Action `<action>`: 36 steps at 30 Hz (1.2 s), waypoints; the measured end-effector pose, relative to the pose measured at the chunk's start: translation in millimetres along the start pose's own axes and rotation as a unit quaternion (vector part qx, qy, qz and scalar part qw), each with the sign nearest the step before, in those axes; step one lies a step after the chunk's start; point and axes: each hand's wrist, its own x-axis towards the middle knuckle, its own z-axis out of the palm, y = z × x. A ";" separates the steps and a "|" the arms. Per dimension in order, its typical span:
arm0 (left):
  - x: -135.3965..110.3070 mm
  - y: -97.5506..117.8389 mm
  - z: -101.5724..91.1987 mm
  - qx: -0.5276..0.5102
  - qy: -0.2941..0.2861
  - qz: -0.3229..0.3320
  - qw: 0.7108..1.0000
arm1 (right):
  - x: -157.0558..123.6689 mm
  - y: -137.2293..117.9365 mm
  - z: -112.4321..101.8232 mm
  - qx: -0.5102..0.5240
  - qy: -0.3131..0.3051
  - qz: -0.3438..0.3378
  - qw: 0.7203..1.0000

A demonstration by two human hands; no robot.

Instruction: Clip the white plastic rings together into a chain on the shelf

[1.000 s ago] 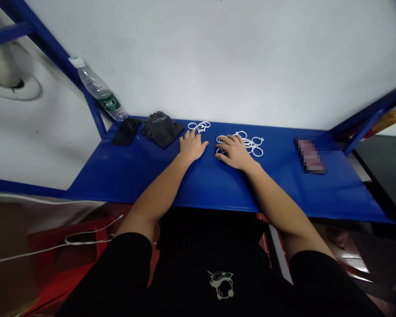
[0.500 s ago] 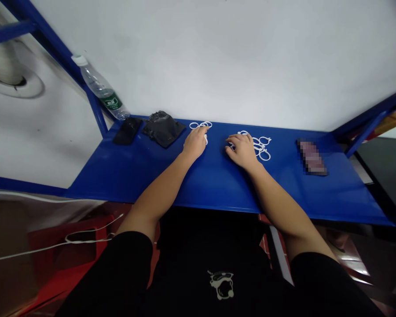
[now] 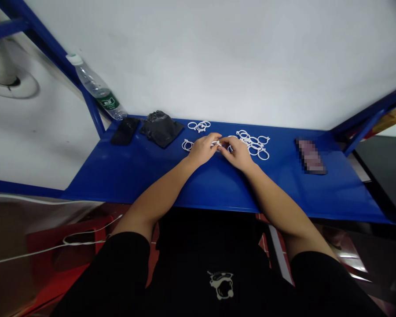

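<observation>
My left hand (image 3: 202, 149) and my right hand (image 3: 239, 153) meet over the blue table. A white curtain ring (image 3: 215, 143) with a small eyelet sits between them. My left fingers are closed on it, and my right thumb and fingers pinch at its right side. Part of the ring is hidden by the fingers. Just beyond my right hand lies a loose pile of white curtain rings (image 3: 254, 141), partly covered by that hand. Beside my left wrist are a couple of rings (image 3: 186, 145), with a small group of rings (image 3: 201, 126) farther back.
At the back left are a dark cloth pouch (image 3: 161, 128), a black phone (image 3: 126, 130) and a clear bottle (image 3: 99, 90) leaning by the blue frame. A pixelated flat object (image 3: 310, 156) lies to the right. A white wall (image 3: 224, 61) closes off the table's back.
My left hand has come right and toward me from the small ring group. My right hand has drawn left off the pile, and the two now meet at one ring.
</observation>
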 end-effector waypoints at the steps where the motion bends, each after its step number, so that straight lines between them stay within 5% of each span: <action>1: -0.5 0.9 -0.2 0.003 -0.005 -0.004 1.000 | -0.1 0.2 -0.5 0.004 0.002 -0.001 1.000; 8: -0.1 3.5 -8.5 -0.002 -0.042 -0.018 0.999 | 0.7 -1.8 -1.8 0.005 0.001 0.008 1.000; 13: 2.1 6.4 -14.6 -0.046 -0.052 -0.037 0.997 | 1.2 -2.5 -5.8 -0.005 0.025 0.092 0.995; 23: 6.2 9.0 -17.3 -0.039 0.007 -0.066 0.997 | 3.3 -0.2 -7.7 0.064 0.036 0.165 0.984; 32: 7.2 6.9 -15.7 -0.053 0.006 -0.081 0.995 | 3.8 6.7 -7.4 0.052 0.046 0.138 0.988; 36: 11.2 7.9 -19.1 -0.038 0.063 -0.064 0.995 | 5.4 8.1 -8.4 0.043 0.047 0.120 0.991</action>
